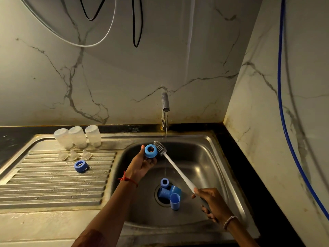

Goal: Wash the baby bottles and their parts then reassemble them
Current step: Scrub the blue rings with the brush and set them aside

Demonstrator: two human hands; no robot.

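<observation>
Two hands work over the steel sink (210,157). Its basin lies directly beneath them, its ribbed draining board (53,189) stretches away to the left of the left hand, and a dark bench (14,139) lies beyond that.

The left forearm slants up and to the right from the bottom edge, with a red thread (127,179) round the wrist. The left hand (142,164) is raised palm-up over the far left of the basin. Its fingers are curled under and around a blue screw ring (150,151), whose opening faces the camera.

The right forearm comes in from the lower right, with a bead bracelet (229,221) at the wrist. The right hand (211,202) is closed in a fist round the grey grip of a long white bottle brush (176,168), low over the near right of the basin. The brush slants up and left from that fist, and its grey bristle head sits just to the right of the held ring, seemingly touching it.

A tap (165,104) on the wall beyond the left hand runs a thin stream of water (166,125), which falls past the right edge of the brush head.

Three clear bottles (77,137) stand upside down in a row well to the left of the left hand, at the far edge of the draining board. Between the two hands and below them, three blue caps (175,201) and a second ring (164,182) lie over the drain. A third ring (81,166) lies on the ribs to the left of the left hand. Just beyond it, three clear teats (74,155) sit in a row in front of the bottles.
</observation>
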